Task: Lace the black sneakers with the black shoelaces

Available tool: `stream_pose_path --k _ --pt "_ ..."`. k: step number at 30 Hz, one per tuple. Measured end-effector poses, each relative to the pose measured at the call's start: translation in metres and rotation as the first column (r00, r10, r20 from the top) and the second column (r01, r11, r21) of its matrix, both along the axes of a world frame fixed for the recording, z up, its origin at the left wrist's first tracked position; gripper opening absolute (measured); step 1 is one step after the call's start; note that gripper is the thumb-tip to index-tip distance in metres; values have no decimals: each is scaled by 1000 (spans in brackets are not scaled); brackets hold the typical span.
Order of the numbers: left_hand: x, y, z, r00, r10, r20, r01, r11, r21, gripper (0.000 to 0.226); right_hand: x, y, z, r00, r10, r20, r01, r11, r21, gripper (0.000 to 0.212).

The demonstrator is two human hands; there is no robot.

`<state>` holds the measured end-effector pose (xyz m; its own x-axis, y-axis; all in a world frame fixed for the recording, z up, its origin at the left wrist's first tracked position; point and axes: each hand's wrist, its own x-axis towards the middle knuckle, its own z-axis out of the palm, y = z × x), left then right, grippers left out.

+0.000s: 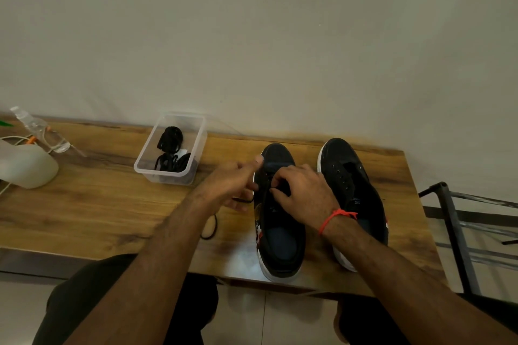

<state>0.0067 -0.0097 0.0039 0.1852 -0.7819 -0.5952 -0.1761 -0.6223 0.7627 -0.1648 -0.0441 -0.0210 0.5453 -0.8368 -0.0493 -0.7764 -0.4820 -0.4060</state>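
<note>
Two black sneakers with white soles stand side by side on the wooden table [98, 204], toes toward the wall. Both hands work at the left sneaker [279, 235]. My left hand [232, 185] holds a black shoelace [213, 225] at the shoe's left side, and the lace loops down onto the table beside my forearm. My right hand [301, 190], with a red thread at the wrist, pinches the lace over the eyelets near the tongue. The right sneaker [346, 173] stands unlaced, partly hidden by my right forearm.
A clear plastic box [145, 169] with more bundled black laces [171, 137] sits left of the shoes. At the far left lie a plastic bottle [36, 126] and a whitish rounded object [28, 166]. A black metal frame [454, 221] stands right of the table. The wall is close behind.
</note>
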Motion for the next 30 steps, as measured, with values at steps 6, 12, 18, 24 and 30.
stream_pose_path --k 6,12,18,24,30 --pt "-11 -1 -15 998 -7 60 12 997 -77 20 -1 0 0 1000 3 -1 -3 1000 13 16" --pt "1 -5 -2 968 240 69 -215 942 -257 12 -1 -2 3 1000 15 -2 -15 998 55 19" --pt "41 -14 20 647 564 -513 -757 558 -341 12 -1 -1 1 1000 18 11 -19 998 61 18" --pt "22 -8 -6 830 -231 508 376 904 -203 18 -1 -1 2 1000 3 10 -4 999 48 13" --pt "15 -7 -8 777 -419 470 479 878 -9 32 -2 -1 3 1000 -3 17 3 999 41 13"
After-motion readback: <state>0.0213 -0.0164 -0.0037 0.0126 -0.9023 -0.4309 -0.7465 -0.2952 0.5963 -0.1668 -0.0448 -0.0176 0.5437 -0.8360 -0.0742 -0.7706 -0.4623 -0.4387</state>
